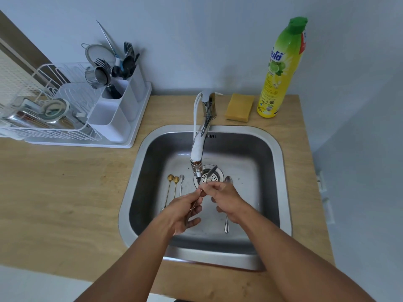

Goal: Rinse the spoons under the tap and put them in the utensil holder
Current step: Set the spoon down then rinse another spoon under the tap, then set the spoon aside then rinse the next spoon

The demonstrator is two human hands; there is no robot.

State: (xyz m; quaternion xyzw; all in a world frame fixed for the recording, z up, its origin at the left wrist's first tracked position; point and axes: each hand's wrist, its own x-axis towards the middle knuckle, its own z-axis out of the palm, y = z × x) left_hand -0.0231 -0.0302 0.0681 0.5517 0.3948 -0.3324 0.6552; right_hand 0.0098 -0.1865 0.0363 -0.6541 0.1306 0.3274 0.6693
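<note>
Over the sink (pixel 281 171), the left hand (pixel 185 211) grips the handle of a spoon (pixel 211 172), fingers curled round it. The spoon's bowl is tilted up just beside the tap (pixel 199 149) nozzle, above the drain. The right hand (pixel 224 199) pinches the same spoon at its neck. On the sink floor to the left lie two gold spoons (pixel 170 178) and a thin silver spoon (pixel 181 178), side by side. A bigger spoon (pixel 228 180) lies on the right, partly under the right hand. The holder (pixel 122 101), with cutlery in its far compartments, stands on the far-left counter (pixel 65 192) at the rack (pixel 43 110). A sponge (pixel 239 107) and bottle (pixel 281 68) sit far right.
</note>
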